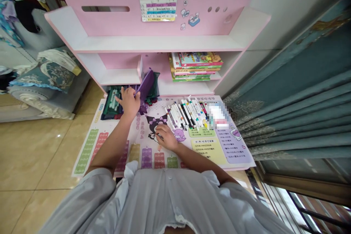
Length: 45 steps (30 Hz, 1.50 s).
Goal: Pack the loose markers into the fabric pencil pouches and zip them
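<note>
My left hand (129, 101) is at the back left of the desk, its thumb and forefinger at the edge of a purple pouch (147, 82). The pouch stands tilted up, and the hand appears to grip it there, with the other fingers spread. Under and beside that hand lie dark green mesh pouches (112, 102), one with pale items inside. My right hand (166, 137) rests on the printed desk mat (161, 106) over a black cartoon figure, fingers loosely apart and holding nothing. Ahead of it lies a wide row of white markers (186, 113) with variously coloured ends.
A pink and white shelf unit (159, 44) rises along the desk's back, with a stack of books (196, 67) on its right. A blurred white item (218, 116) lies right of the markers. Curtains (287, 80) hang at the right; a sofa (41, 80) stands left.
</note>
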Each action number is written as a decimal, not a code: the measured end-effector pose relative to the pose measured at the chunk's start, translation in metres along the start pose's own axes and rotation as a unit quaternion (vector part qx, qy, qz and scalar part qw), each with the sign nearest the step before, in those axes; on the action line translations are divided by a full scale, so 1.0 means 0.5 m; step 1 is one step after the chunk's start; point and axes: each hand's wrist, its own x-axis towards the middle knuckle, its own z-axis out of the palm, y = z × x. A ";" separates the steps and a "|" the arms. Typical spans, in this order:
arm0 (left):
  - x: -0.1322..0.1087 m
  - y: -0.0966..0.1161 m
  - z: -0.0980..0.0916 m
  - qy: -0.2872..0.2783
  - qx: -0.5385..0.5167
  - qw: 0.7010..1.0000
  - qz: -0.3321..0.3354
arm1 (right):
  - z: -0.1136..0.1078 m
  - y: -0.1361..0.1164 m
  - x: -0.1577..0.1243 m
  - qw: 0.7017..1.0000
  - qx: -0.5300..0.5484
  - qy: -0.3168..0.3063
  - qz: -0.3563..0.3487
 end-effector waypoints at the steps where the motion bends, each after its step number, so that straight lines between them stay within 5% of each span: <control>1: -0.017 -0.004 -0.016 -0.003 -0.004 1.000 0.014 | -0.003 -0.001 0.001 1.000 0.004 0.010 -0.001; 7: -0.133 -0.046 -0.098 -0.056 0.028 0.998 0.032 | -0.037 -0.015 0.011 0.998 -0.003 0.047 0.042; 14: -0.242 -0.126 -0.124 -0.124 0.028 0.989 0.073 | -0.100 -0.028 0.039 0.973 -0.107 0.200 0.028; 22: -0.265 -0.186 -0.103 -0.168 0.035 0.976 0.132 | -0.167 0.013 0.025 0.990 -0.130 0.048 0.042; 31: -0.259 -0.219 -0.063 -0.161 0.026 0.972 0.168 | -0.159 0.023 -0.018 0.994 -0.090 0.028 0.051; 36: -0.263 -0.182 -0.061 -0.140 0.027 0.974 0.175 | -0.148 0.026 -0.023 0.993 -0.095 0.062 0.011; 40: -0.276 -0.100 -0.055 -0.124 -0.004 0.967 0.224 | -0.144 0.029 -0.024 0.994 -0.097 0.055 0.011; 45: -0.277 0.011 -0.016 -0.181 -0.021 0.945 0.271 | -0.147 0.029 -0.027 0.995 -0.090 0.050 0.016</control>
